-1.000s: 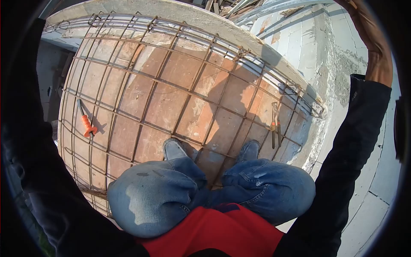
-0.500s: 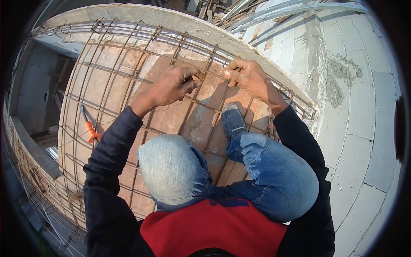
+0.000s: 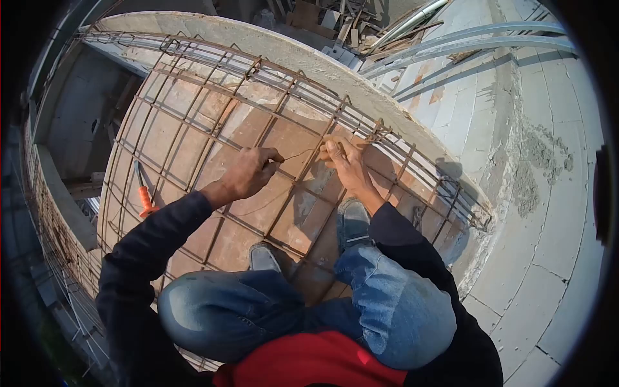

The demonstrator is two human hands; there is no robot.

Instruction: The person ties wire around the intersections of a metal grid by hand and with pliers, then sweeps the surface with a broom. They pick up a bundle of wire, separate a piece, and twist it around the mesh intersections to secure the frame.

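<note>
My left fingers [image 3: 271, 157] and right fingers [image 3: 333, 148] pinch a thin wire [image 3: 298, 155].
The wire runs between them, over the rusty bars [image 3: 294, 184], which make squares above brown boards [image 3: 245, 126]. The tool with the orange handle [image 3: 145, 197] lies near my left sleeve [image 3: 155, 235]. Past the bars, a grey wall [image 3: 303, 60] bends around.

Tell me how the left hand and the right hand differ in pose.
The left hand is curled nearly into a fist; the right hand is looser, its fingers reaching forward. The left points across toward the right; the right points away from the body. Both are bare and above the mesh.
</note>
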